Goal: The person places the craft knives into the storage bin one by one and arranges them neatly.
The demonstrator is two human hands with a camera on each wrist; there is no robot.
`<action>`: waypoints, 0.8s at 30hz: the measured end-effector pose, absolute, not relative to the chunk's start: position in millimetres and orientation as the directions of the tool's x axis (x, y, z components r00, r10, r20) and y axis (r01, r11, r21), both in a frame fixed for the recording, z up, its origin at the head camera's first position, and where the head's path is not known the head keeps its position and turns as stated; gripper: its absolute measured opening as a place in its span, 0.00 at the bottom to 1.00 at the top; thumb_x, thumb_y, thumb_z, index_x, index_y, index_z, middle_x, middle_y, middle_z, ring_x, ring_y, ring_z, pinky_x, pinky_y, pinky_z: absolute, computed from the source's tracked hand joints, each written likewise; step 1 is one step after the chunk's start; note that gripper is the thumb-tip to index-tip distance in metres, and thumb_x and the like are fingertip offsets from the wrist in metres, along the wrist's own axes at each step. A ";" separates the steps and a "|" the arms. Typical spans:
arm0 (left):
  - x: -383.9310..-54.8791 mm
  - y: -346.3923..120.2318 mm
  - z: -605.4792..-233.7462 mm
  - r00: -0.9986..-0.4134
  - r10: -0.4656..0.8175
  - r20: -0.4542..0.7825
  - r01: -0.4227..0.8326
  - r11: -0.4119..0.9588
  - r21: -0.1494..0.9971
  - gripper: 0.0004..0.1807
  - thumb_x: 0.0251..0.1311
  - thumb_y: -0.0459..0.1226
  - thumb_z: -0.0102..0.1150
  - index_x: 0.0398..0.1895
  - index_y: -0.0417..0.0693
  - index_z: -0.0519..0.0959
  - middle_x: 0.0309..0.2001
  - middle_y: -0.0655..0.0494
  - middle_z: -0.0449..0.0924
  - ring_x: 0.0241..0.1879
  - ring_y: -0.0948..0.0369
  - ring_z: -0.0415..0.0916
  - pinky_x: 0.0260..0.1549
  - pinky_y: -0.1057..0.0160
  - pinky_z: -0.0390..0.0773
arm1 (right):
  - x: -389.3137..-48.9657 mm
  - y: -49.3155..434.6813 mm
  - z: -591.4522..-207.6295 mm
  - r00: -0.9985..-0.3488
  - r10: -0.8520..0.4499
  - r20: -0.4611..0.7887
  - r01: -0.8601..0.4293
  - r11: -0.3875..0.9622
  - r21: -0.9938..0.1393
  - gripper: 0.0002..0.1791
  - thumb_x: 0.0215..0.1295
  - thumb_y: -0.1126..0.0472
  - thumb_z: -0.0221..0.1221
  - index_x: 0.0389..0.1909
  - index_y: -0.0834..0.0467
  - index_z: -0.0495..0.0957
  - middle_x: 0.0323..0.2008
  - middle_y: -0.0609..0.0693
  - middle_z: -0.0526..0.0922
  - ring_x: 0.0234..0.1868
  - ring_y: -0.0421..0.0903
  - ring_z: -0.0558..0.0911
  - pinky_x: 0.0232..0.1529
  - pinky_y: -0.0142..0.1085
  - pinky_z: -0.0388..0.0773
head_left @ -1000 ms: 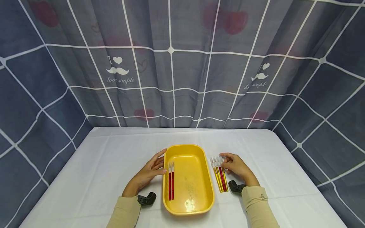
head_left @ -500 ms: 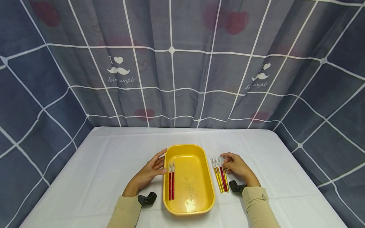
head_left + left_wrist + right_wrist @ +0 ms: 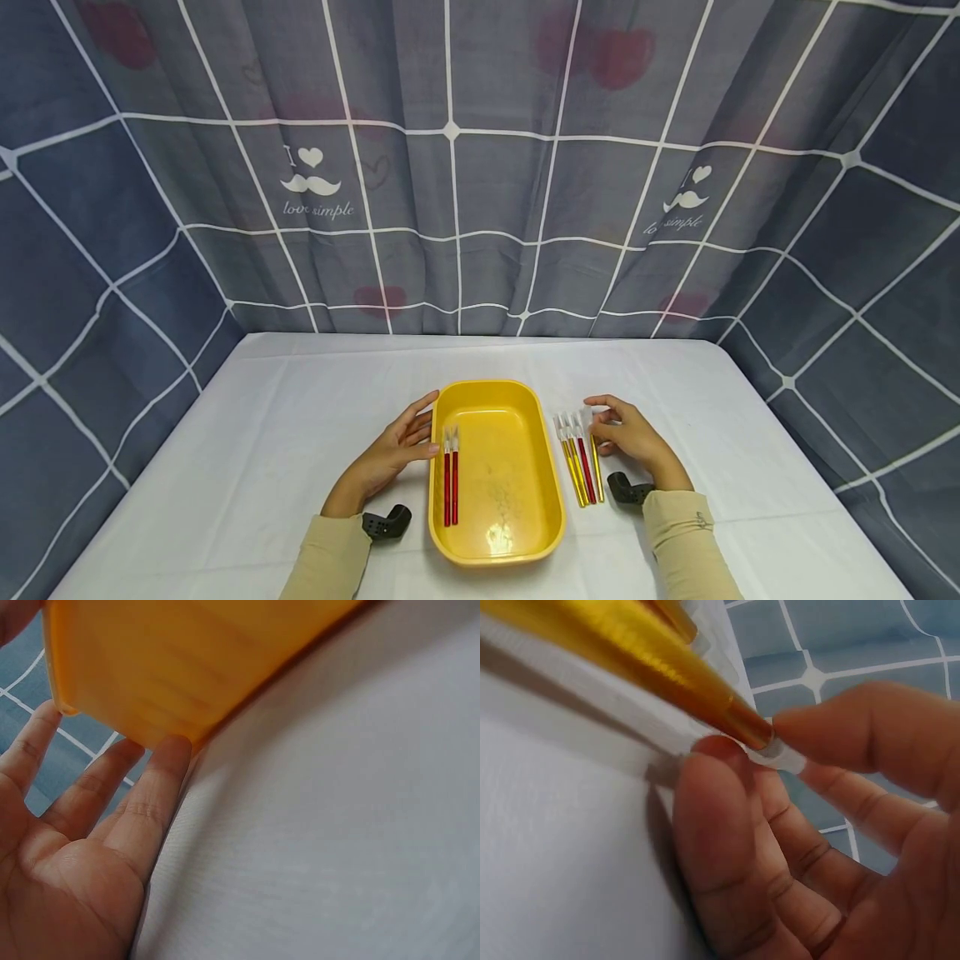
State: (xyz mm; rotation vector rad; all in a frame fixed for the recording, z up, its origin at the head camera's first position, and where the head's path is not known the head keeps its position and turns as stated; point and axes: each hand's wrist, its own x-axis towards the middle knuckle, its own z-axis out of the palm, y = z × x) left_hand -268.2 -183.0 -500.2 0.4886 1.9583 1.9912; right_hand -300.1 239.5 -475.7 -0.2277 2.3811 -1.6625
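A: Right hand (image 3: 630, 435): grip?
B: Pinching a gold-handled tool (image 3: 597, 468) at its clear end, right of the yellow tray (image 3: 513, 467); left hand (image 3: 393, 457) loosely touches the yellow tray.
A: Risk?
B: End-only hold: it may swivel.

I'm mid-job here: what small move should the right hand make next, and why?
Probably lift the rightmost gold-handled tool clear of the row. The right hand seems to pinch it near its pale tip, a narrow gap separates it from the red-handled tool beside it, and the left hand touches the yellow tray.
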 end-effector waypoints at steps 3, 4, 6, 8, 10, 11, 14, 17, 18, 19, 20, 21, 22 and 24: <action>-267.7 -183.0 -499.5 -0.897 0.442 0.023 0.014 -0.023 1.000 0.51 0.70 0.31 0.68 0.89 0.46 0.49 0.83 0.32 0.55 0.79 0.36 0.60 0.72 0.58 0.68 | -299.8 241.1 -474.6 -0.960 -0.263 -0.100 0.008 0.328 -0.945 0.30 0.73 0.74 0.60 0.74 0.75 0.65 0.41 0.57 0.78 0.34 0.47 0.81 0.30 0.34 0.86; -267.5 -182.9 -499.3 -0.897 0.442 0.022 0.013 -0.023 1.000 0.51 0.70 0.31 0.68 0.89 0.46 0.49 0.83 0.32 0.55 0.79 0.36 0.60 0.72 0.58 0.68 | -299.6 241.3 -474.0 -0.959 -0.266 -0.099 0.008 0.322 -0.947 0.31 0.74 0.74 0.60 0.74 0.74 0.64 0.41 0.57 0.78 0.34 0.47 0.81 0.30 0.34 0.86; -267.2 -182.6 -498.8 -0.897 0.442 0.023 0.013 -0.025 1.000 0.51 0.70 0.31 0.67 0.89 0.46 0.49 0.83 0.32 0.55 0.79 0.36 0.60 0.72 0.59 0.68 | -299.4 241.6 -472.9 -0.958 -0.271 -0.095 0.006 0.312 -0.950 0.31 0.73 0.73 0.60 0.74 0.74 0.64 0.42 0.57 0.78 0.33 0.47 0.81 0.30 0.35 0.86; -266.9 -182.4 -498.3 -0.897 0.442 0.022 0.011 -0.027 1.000 0.51 0.70 0.30 0.67 0.89 0.46 0.49 0.83 0.32 0.55 0.79 0.36 0.60 0.71 0.61 0.68 | -298.9 241.0 -471.3 -0.958 -0.272 -0.091 0.006 0.299 -0.954 0.31 0.73 0.73 0.60 0.74 0.74 0.64 0.43 0.59 0.78 0.32 0.47 0.81 0.30 0.35 0.86; -266.6 -182.2 -497.9 -0.897 0.442 0.021 0.010 -0.029 1.000 0.51 0.69 0.30 0.67 0.89 0.46 0.49 0.83 0.31 0.56 0.79 0.36 0.60 0.70 0.62 0.69 | -298.9 240.4 -469.8 -0.959 -0.272 -0.084 0.003 0.286 -0.958 0.32 0.73 0.73 0.60 0.74 0.74 0.64 0.45 0.60 0.77 0.32 0.47 0.81 0.30 0.35 0.86; -266.5 -182.1 -497.7 -0.896 0.443 0.022 0.009 -0.030 1.000 0.51 0.69 0.30 0.67 0.89 0.46 0.49 0.83 0.31 0.56 0.79 0.36 0.60 0.70 0.63 0.69 | -298.9 240.0 -468.9 -0.959 -0.271 -0.082 0.002 0.282 -0.959 0.32 0.73 0.73 0.60 0.75 0.74 0.64 0.46 0.60 0.77 0.31 0.47 0.81 0.30 0.36 0.86; -266.3 -182.0 -497.7 -0.898 0.440 0.016 0.003 -0.031 1.000 0.51 0.69 0.30 0.67 0.89 0.46 0.49 0.83 0.32 0.56 0.79 0.36 0.60 0.71 0.61 0.69 | -299.2 238.6 -466.2 -0.962 -0.264 -0.073 -0.003 0.278 -0.961 0.32 0.72 0.73 0.60 0.75 0.73 0.65 0.48 0.61 0.77 0.31 0.46 0.81 0.30 0.36 0.87; -266.6 -181.8 -497.7 -0.899 0.439 0.016 0.003 -0.030 1.000 0.51 0.69 0.30 0.67 0.89 0.46 0.49 0.83 0.32 0.56 0.79 0.36 0.60 0.72 0.58 0.68 | -299.3 236.9 -463.3 -0.963 -0.261 -0.063 -0.012 0.276 -0.961 0.31 0.73 0.73 0.60 0.75 0.73 0.65 0.49 0.62 0.77 0.32 0.46 0.81 0.31 0.36 0.87; -266.7 -181.8 -497.8 -0.899 0.437 0.015 0.002 -0.029 1.000 0.51 0.69 0.30 0.68 0.89 0.46 0.49 0.83 0.32 0.56 0.79 0.36 0.61 0.72 0.57 0.68 | -299.4 236.7 -462.5 -0.964 -0.260 -0.060 -0.014 0.275 -0.961 0.31 0.72 0.73 0.60 0.75 0.73 0.65 0.49 0.62 0.77 0.33 0.46 0.81 0.32 0.36 0.87; -266.8 -181.7 -497.9 -0.899 0.437 0.015 0.003 -0.028 1.000 0.51 0.69 0.30 0.68 0.89 0.46 0.49 0.83 0.32 0.56 0.79 0.36 0.61 0.73 0.56 0.67 | -299.3 236.2 -461.5 -0.964 -0.259 -0.057 -0.017 0.273 -0.962 0.31 0.72 0.73 0.60 0.74 0.73 0.66 0.49 0.62 0.77 0.33 0.46 0.81 0.32 0.36 0.87; -267.0 -181.7 -498.1 -0.899 0.438 0.016 0.005 -0.027 1.000 0.51 0.69 0.31 0.68 0.89 0.46 0.49 0.83 0.32 0.56 0.79 0.36 0.61 0.73 0.56 0.67 | -299.2 235.7 -460.6 -0.963 -0.265 -0.050 -0.024 0.271 -0.962 0.31 0.72 0.73 0.60 0.74 0.73 0.65 0.49 0.63 0.76 0.34 0.45 0.81 0.33 0.36 0.87; -267.2 -181.8 -498.2 -0.899 0.438 0.017 0.007 -0.026 1.000 0.51 0.69 0.31 0.68 0.89 0.46 0.49 0.83 0.32 0.56 0.79 0.37 0.61 0.73 0.56 0.68 | -299.3 235.1 -460.0 -0.963 -0.265 -0.048 -0.025 0.265 -0.964 0.31 0.72 0.73 0.60 0.74 0.73 0.66 0.49 0.62 0.76 0.34 0.45 0.81 0.33 0.36 0.87; -267.3 -181.8 -498.3 -0.899 0.438 0.019 0.008 -0.025 1.000 0.51 0.69 0.31 0.68 0.89 0.46 0.49 0.83 0.32 0.56 0.79 0.37 0.61 0.73 0.57 0.68 | -299.3 234.7 -459.3 -0.961 -0.274 -0.040 -0.034 0.260 -0.965 0.31 0.72 0.73 0.60 0.74 0.74 0.65 0.49 0.62 0.76 0.34 0.45 0.81 0.33 0.36 0.88; -267.6 -182.0 -498.5 -0.898 0.439 0.021 0.011 -0.025 1.000 0.51 0.69 0.32 0.69 0.90 0.46 0.49 0.83 0.31 0.56 0.79 0.36 0.61 0.72 0.58 0.69 | -299.6 233.5 -458.3 -0.958 -0.284 -0.030 -0.044 0.251 -0.967 0.31 0.72 0.73 0.60 0.74 0.74 0.65 0.48 0.63 0.76 0.34 0.45 0.82 0.34 0.37 0.88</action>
